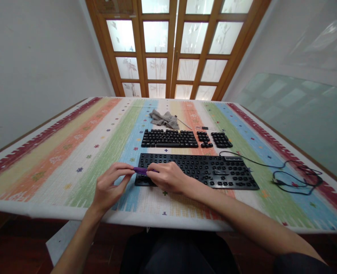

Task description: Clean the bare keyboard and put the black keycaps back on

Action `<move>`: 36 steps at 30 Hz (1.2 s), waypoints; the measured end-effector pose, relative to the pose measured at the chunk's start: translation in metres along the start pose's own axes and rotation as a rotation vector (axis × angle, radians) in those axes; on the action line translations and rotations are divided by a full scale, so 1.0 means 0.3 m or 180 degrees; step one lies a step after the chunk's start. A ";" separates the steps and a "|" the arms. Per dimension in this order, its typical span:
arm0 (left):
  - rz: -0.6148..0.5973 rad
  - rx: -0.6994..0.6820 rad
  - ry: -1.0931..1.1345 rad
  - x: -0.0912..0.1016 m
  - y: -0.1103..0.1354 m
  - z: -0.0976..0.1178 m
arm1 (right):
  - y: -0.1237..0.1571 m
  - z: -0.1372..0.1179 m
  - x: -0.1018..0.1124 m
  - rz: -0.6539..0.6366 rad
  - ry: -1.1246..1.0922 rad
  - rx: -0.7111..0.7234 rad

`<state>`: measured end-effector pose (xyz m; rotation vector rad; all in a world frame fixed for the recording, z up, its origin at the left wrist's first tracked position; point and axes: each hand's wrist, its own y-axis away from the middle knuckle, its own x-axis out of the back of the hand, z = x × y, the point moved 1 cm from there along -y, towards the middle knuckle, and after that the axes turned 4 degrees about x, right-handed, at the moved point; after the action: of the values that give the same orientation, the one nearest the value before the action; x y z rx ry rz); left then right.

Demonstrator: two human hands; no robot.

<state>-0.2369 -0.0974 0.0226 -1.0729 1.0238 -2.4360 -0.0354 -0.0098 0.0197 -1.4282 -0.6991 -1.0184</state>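
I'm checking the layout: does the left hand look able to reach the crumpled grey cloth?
Probably yes, with a stretch: only multicoloured striped tablecloth lies between the left hand and the grey cloth. That hand pinches a slender purple object, though, and would likely need freeing first.

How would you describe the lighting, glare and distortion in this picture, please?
Head view: the door panes glow nearly white, backlit; head view: pale reflections mark the greenish panel, while the foreground floor looks dim; head view: wide-angle stretch splays the door frame outward toward the top; head view: the purple item shows little detail.
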 end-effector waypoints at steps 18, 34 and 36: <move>0.0214 0.1890 0.0325 -0.029 0.001 -0.076 | -0.095 0.030 -0.005 -0.0838 -0.1013 -0.1133; 0.0021 0.1111 -0.0780 -0.027 0.023 -0.101 | -0.095 0.018 -0.006 -0.1035 -0.0180 -0.0512; -0.0020 0.0912 -0.0943 -0.029 0.023 -0.086 | -0.101 0.010 -0.004 -0.1086 -0.0185 -0.0517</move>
<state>-0.2499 -0.0850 0.0010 -1.2819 0.5602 -2.2494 -0.0620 -0.0027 0.0326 -1.5142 -0.9422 -1.3263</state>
